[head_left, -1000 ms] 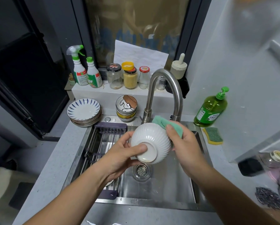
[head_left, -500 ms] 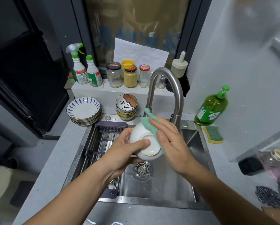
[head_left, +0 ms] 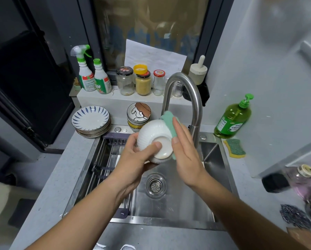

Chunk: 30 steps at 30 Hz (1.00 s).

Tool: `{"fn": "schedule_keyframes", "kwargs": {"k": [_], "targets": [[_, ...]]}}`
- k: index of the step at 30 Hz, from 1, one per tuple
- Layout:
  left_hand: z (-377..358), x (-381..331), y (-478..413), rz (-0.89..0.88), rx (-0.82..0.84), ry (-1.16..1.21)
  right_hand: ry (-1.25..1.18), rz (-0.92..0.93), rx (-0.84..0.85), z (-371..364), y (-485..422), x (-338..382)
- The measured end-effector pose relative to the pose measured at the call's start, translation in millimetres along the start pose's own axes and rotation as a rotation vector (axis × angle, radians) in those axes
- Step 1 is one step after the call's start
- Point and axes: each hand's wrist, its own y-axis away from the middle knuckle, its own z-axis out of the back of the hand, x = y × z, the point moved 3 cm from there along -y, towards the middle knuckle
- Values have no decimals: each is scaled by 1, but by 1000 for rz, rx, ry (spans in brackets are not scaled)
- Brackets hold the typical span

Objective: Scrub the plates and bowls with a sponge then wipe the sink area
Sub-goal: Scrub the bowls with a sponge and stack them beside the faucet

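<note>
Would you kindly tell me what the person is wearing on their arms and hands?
Nothing that shows: the left hand and the right hand are bare, without gloves, rings or a watch. The left forearm and the right forearm are uncovered down to the picture's bottom edge, with no sleeve in view.

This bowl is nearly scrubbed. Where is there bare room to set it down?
Bare: the sink floor around the drain strainer, right of the drying rack; the counter strip left of the sink, in front of the plate stack. Crowded: the ledge with jars, and the right counter by the soap bottle and scouring sponge.
</note>
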Motion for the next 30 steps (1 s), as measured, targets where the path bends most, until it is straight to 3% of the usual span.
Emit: {"fn": "schedule_keyframes", "kwargs": {"k": [7,10,12,16,19,21,24,26,30], "targets": [[-8,28,10,83,-99,269,-110,-116,-142,-29,24,1],[-7,35,13,180,-61,189,-64,-139,-159,-19,14,-7],[-1,30,10,233,-12,60,22,-89,-66,-7,9,-11],[12,7,-7,181,112,-192,196,11,290,13,-1,-13],[9,1,-12,232,248,-319,275,51,389,19,-12,-10],[6,2,-17,230,206,-290,135,28,321,17,-16,-10],[9,9,-21,204,61,-131,-79,-88,84,3,-2,-18],[12,15,-20,197,4,-32,-5,-102,25,-13,20,-18],[14,26,-5,220,19,95,239,77,32,-18,37,-8]]}}
